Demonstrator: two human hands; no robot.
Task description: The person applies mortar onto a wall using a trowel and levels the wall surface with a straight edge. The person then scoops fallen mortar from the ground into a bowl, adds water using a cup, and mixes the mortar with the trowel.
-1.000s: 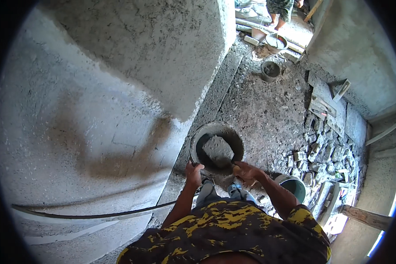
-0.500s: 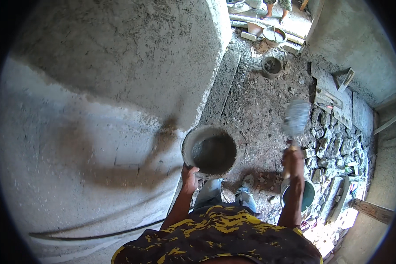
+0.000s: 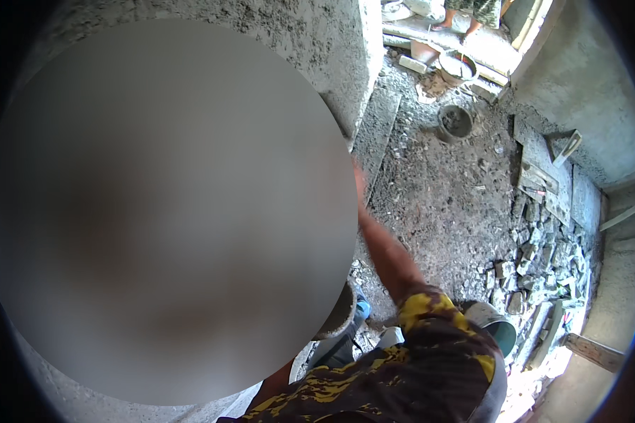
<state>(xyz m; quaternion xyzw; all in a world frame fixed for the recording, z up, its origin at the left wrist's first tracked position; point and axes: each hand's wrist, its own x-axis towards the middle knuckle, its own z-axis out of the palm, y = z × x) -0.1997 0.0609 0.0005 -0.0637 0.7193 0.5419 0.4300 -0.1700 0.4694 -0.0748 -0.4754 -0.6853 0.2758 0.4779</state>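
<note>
You are working with the right arm extended and the bucket sitting near your legs.
Your right forearm [image 3: 391, 261] is pointing up and leftward, and what may be the edge of your right hand [image 3: 358, 180] is showing beside a large blurred patch [image 3: 169, 211]; whether its fingers are grasping anything, you cannot tell. The same patch is hiding your left hand beyond the left forearm [image 3: 279, 379], so its grip is not showing either. The bucket [image 3: 342, 314] is sitting in front of your legs [image 3: 337, 350], mostly covered, its contents hidden. For good control, you should probably be keeping it steady and close to your body, turning from your feet rather than overreaching, and minding the debris on the floor [image 3: 437, 211].
</note>
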